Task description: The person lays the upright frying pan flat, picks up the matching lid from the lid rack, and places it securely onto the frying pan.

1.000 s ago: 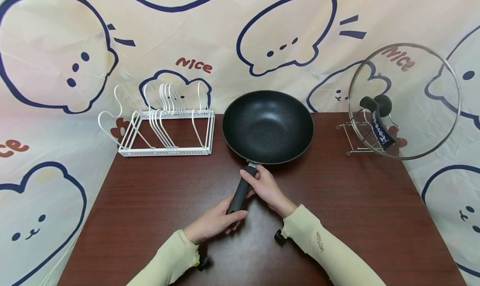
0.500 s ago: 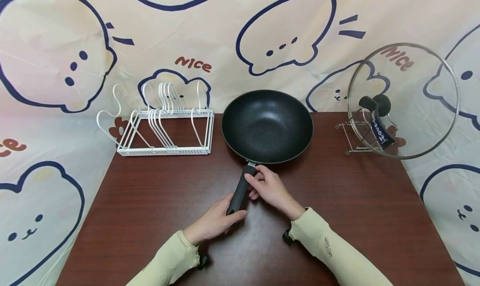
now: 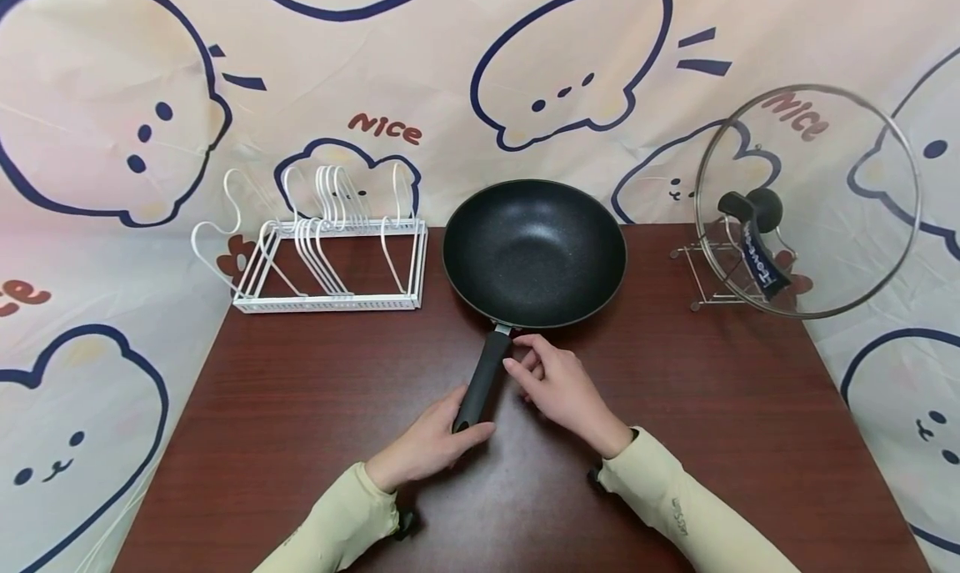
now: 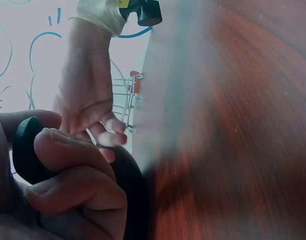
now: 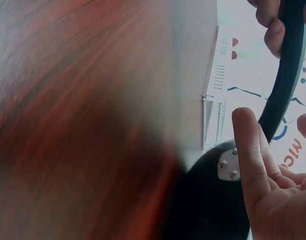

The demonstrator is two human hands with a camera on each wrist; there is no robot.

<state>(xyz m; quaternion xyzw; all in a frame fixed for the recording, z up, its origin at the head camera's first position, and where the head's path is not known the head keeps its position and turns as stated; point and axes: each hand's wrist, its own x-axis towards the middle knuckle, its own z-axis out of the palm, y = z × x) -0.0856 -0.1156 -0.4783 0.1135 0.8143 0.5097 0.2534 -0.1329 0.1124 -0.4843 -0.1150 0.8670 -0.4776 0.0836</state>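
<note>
Head view: I have a reddish-brown tabletop, faintly glossy toward the front, with a pale backdrop behind it and at both sides, printed with navy-outlined bears and the red word "Nice". The black frying pan is at the middle of the rear edge, hollow side up, between a white rack on the left and a glass lid tilted at a small wire stand on the right. Left hand: gripping the end of the pan's handle. Right hand: just beside the handle near the pan, fingers loosely bent, holding nothing.

Left wrist view: wood grain fills the right half, partly blurred. I see the left fingers curled round the handle tip; the wire stand shows at the tabletop's far edge.

Right wrist view: tabletop streaked and blurred, darkening toward the pan. I note a riveted metal plate on the pan. Right fingers fairly straight alongside the handle; I cannot tell whether a fingertip touches it. Rack and backdrop lie beyond
</note>
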